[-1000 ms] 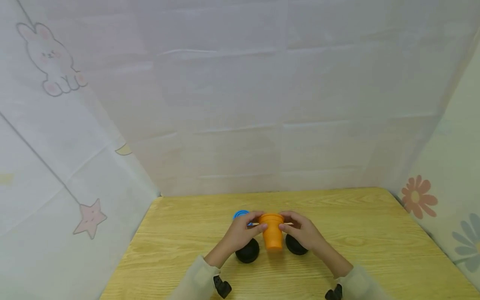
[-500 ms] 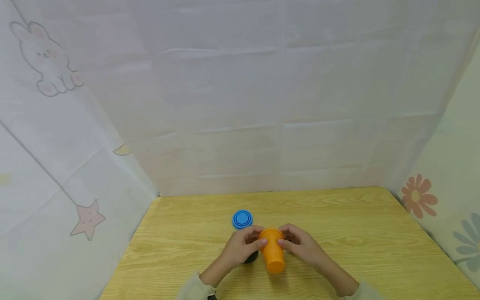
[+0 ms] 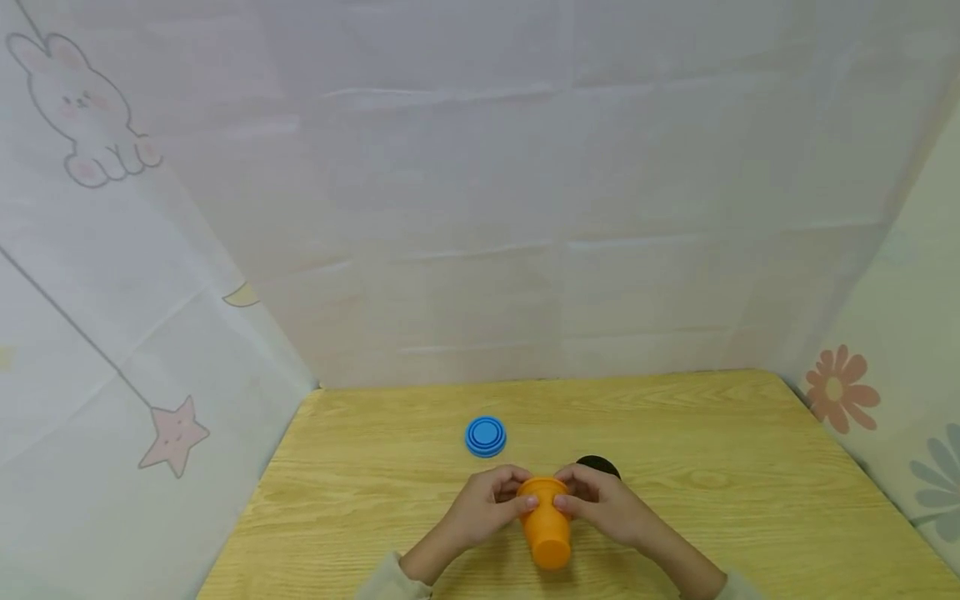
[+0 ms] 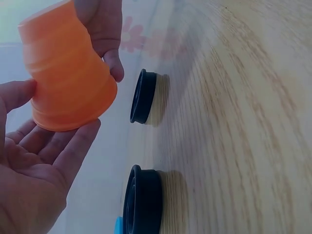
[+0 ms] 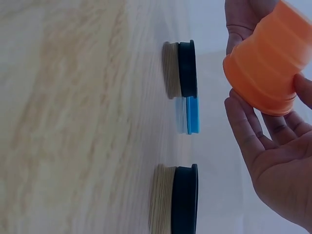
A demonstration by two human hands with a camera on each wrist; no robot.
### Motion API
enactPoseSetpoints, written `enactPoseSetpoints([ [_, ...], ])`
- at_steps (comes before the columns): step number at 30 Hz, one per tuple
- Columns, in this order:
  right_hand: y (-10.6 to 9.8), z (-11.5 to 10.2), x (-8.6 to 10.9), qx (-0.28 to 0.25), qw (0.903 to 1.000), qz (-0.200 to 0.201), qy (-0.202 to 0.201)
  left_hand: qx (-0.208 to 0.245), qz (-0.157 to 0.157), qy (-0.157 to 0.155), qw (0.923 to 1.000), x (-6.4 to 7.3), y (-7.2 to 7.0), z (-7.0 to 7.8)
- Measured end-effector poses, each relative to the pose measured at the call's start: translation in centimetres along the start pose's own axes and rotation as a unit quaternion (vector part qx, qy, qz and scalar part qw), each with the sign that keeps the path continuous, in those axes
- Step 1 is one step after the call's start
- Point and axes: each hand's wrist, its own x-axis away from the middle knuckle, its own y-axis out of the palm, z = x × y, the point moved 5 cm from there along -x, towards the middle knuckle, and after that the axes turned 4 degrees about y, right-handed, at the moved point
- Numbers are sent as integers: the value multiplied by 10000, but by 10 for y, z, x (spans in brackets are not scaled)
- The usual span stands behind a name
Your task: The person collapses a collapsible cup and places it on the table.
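Observation:
Both hands hold an extended orange collapsible cup [image 3: 547, 525] above the table. Its wide rim points away from the person and its narrow base faces back towards them. My left hand [image 3: 486, 507] pinches one side near the rim, thumb on the near wall and fingers beyond it. My right hand [image 3: 604, 503] grips the opposite side in the same way. In the left wrist view the orange cup [image 4: 68, 68] shows ridged walls, slightly bent. Two black flat ringed discs, one [image 4: 143, 97] farther and one [image 4: 144, 202] nearer, lie on the table below.
A blue flat ringed disc [image 3: 485, 437] lies beyond the left hand on the wooden table [image 3: 360, 467]. One black disc [image 3: 599, 466] shows partly behind the right hand; the other is hidden there. A printed cloth [image 3: 450, 317] hangs behind the table.
Both hands have drawn the orange cup towards the person, and its base has tipped up more into view. The blue disc, partly covered before, now shows whole.

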Motion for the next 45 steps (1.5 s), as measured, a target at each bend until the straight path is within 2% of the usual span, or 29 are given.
enactPoseSetpoints([
  [6,2,-2,-1,392,9990,178,-75,-31,138,-98,9999,-2,-1,-1],
  [12,1,-3,-3,773,9961,365,-195,152,180,-141,9996,-2,0,0],
  [21,-1,-6,-2,965,9931,456,-482,-108,253,208,9994,-1,1,0],
  [26,-1,-7,0,1158,9886,551,-791,-286,204,552,9979,1,1,2],
  [30,0,-10,1,1525,9780,769,-1202,-267,93,732,9969,2,2,5],
  [33,0,-15,3,1975,9626,1028,-1546,-131,-59,777,9969,3,2,6],
  [37,0,-20,5,2424,9451,1285,-1776,-13,-217,788,9966,3,2,7],
  [40,1,-23,7,2516,9398,1359,-1870,-65,-236,891,9957,3,2,8],
  [43,1,-24,8,2381,9431,1337,-1898,-255,-131,1151,9929,4,3,11],
  [45,1,-23,8,2139,9529,1222,-1767,-418,11,1336,9901,4,2,12],
])
